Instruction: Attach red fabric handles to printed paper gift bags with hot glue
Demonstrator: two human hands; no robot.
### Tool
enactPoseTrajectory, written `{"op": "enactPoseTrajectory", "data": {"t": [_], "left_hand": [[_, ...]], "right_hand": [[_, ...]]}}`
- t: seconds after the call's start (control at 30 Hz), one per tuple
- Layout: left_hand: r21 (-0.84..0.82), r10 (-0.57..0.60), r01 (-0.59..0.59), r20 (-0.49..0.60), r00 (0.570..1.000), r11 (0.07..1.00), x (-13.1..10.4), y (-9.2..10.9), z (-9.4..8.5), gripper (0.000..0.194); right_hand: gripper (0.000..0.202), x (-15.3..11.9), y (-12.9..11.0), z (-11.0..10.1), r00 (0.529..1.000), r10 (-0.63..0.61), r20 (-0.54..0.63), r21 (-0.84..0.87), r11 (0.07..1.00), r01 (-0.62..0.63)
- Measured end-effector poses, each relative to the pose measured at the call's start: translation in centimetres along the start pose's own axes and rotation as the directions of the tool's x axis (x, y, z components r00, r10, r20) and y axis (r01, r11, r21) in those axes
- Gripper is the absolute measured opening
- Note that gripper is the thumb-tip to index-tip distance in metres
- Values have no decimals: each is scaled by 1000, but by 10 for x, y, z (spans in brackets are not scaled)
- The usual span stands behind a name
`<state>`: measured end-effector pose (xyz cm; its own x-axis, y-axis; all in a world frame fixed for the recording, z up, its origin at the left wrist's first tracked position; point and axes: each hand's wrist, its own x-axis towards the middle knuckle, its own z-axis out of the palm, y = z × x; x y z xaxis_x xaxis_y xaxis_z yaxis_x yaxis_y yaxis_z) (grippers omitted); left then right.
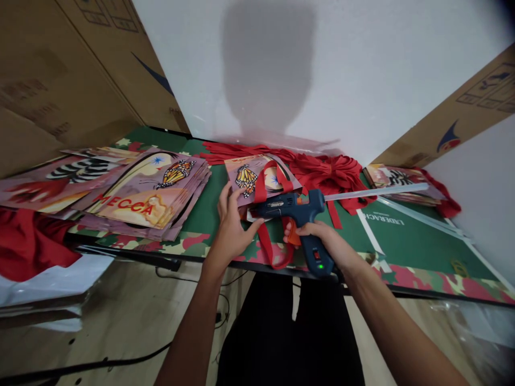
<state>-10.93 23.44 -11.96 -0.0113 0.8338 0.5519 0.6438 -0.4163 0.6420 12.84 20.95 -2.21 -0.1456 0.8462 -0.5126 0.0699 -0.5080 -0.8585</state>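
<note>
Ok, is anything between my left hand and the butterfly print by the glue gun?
Nothing visible: your left hand touches the butterfly print; the glue gun in your right hand sits by its near edge.

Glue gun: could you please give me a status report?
Right grip closed on glue gun, green light lit. Left grip open at edge of printed bag. Red ribbon above and below gun.

Light from behind you casts a soft grey rounded shadow (pixel 269 64) on the smooth white wall (pixel 374 69). Your dim view blackens at the far right corner.
</note>
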Motion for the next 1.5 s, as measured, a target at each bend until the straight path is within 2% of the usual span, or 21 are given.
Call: {"op": "enactPoseTrajectory", "data": {"t": [0.27, 0.6, 1.07, 1.27, 1.5], "left_hand": [[-7, -6, 6, -19, 1000, 1000, 0, -2, 1, 83], [-13, -9, 9, -22, 1000, 1000, 0, -3, 1, 84], [-4, -12, 12, -10, 1000, 1000, 1, -1, 0, 83], [-24, -14, 14, -2, 1000, 1000, 0, 0, -1, 81], [-17, -9, 9, -6, 1000, 1000, 1, -1, 0, 83]], "right_hand": [[20, 10, 1, -4, 992, -46, 121, -5, 999, 47], [22, 16, 4, -5, 986, -25, 167, -7, 1000, 26], [20, 7, -5, -7, 995, -45, 92, -140, 988, 58], [19, 7, -4, -11, 1000, 5, -7, -162, 987, -6], [20, 1, -11, -11, 996, 5, -85, -225, 974, -24]]}}
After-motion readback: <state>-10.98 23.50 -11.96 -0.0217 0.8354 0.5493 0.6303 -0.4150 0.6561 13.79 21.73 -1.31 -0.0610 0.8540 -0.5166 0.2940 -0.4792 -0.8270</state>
